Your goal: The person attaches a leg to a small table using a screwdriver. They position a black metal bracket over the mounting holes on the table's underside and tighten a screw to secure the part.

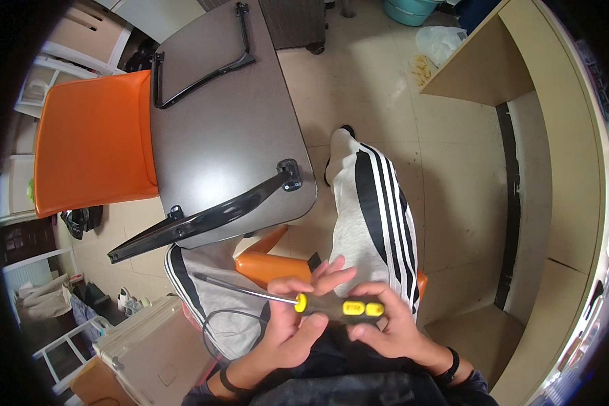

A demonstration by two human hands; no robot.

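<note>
A screwdriver with a black and yellow handle [335, 308] lies across both my hands above my lap, its metal shaft [248, 293] pointing left. My left hand [294, 325] holds it near the front of the handle, by the yellow collar. The back end of the handle is between the thumb and fingers of my right hand [388, 322]. In front of my left knee is a folding table's underside [218, 137], tipped up with its dark surface towards me. One black folding leg [223, 215] reaches over my left knee; a bent black leg frame [208, 78] is fixed farther off.
An orange chair [96, 142] adjoins the table's left side. Orange seat parts [274, 269] show between my legs. To the right stands a wooden desk [568, 167]. A plastic bag [439, 43] and a teal basin [411, 11] are on the floor ahead. A pale storage box [157, 350] is at lower left.
</note>
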